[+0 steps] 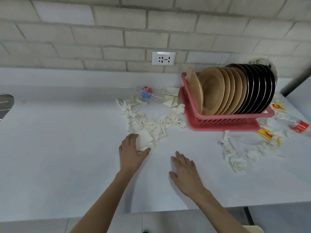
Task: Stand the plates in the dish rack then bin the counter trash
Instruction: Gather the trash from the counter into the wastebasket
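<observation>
Upright in pink rack [225, 124]: tan plates [213, 91], blk plates [260, 91].

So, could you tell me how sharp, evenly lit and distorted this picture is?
Head view: soft throughout, bottle label barely legible; its wide lens bows the brick wall and counter edge; light is flat, faint shadows by left hand and right hand.
</observation>
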### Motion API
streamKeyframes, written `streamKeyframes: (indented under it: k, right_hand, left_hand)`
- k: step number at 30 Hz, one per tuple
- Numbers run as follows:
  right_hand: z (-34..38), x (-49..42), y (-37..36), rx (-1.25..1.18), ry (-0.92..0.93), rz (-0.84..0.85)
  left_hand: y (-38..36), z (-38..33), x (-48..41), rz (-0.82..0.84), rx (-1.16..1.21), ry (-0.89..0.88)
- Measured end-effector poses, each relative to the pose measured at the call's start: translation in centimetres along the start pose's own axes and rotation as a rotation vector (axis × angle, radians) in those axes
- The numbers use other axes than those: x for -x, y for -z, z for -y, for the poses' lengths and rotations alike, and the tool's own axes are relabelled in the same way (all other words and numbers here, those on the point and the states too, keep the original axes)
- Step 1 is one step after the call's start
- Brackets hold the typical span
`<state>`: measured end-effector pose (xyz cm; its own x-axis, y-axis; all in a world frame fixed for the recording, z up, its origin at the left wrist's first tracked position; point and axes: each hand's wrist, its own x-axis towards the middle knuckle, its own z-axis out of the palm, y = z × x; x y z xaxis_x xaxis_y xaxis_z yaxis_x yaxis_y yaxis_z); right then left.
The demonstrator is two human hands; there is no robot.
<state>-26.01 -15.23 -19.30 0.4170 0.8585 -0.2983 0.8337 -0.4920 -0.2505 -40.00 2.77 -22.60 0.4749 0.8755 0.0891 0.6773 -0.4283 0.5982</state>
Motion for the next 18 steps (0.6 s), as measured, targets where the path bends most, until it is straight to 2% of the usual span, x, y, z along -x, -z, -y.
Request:
streamKeyframes:
  k: [8, 12, 18]
  right_hand:
    - [0.5, -2.1, 2.1, -0.027, 0.013, -0.109]
    - [0.5, -5.6, 5.1, -0.131, 0.041, -0.158]
    - [2.2, -11.4, 6.3, -0.109, 0.110, -0.226]
  left_hand:
    - [-0.2, 0.3, 0.2, -0.118, 0.236, 0.018]
    - [-0.1, 0.3, 0.2, -0.125, 0.279, 0.031]
    - [0.0, 0.3, 0.1, -0.100, 0.288, 0.036]
